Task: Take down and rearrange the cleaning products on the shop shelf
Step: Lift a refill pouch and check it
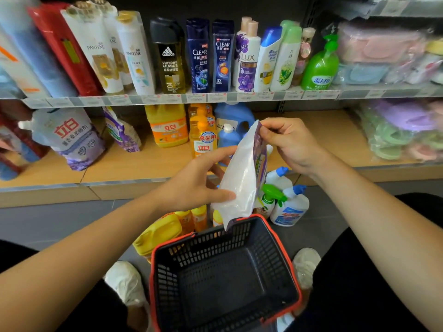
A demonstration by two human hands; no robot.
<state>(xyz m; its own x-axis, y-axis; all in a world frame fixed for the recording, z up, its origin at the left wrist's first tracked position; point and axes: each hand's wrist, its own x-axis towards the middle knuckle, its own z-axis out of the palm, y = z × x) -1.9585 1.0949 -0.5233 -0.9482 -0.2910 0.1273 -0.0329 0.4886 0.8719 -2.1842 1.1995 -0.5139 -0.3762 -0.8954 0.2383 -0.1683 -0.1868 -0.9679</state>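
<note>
White-and-purple soft plastic pouch (242,178) of cleaning product hangs upright just above the far rim of the dark mesh plastic basket (211,240) with the red edge. Its bottom corner dips to that rim; I cannot tell whether the two touch. The left hand (196,183) grips the pouch's lower half from the side, thumb laid across the white face and fingers curled round behind. The right hand (292,144) pinches the pouch's top corner between thumb and bent fingertips. Both hands are closed on the pouch.

The basket stands on the grey floor (321,226) between two white shoes (124,281). Just beyond its far left corner lies a yellow plastic jug (158,233), with small orange bottles (195,219) beside it. Beyond its far right corner stand white squeeze bottles with blue caps (291,207) and a green trigger spray bottle (271,197), partly hidden by the pouch.

Further beyond the basket runs the wooden lower shelf (143,166). It carries orange pump bottles (202,137), a yellow jug with an orange label (167,125), blue jugs (233,116) and, further left, more purple-and-white pouches (72,137). Above them a row of shampoo bottles (199,56) lines the upper shelf.
</note>
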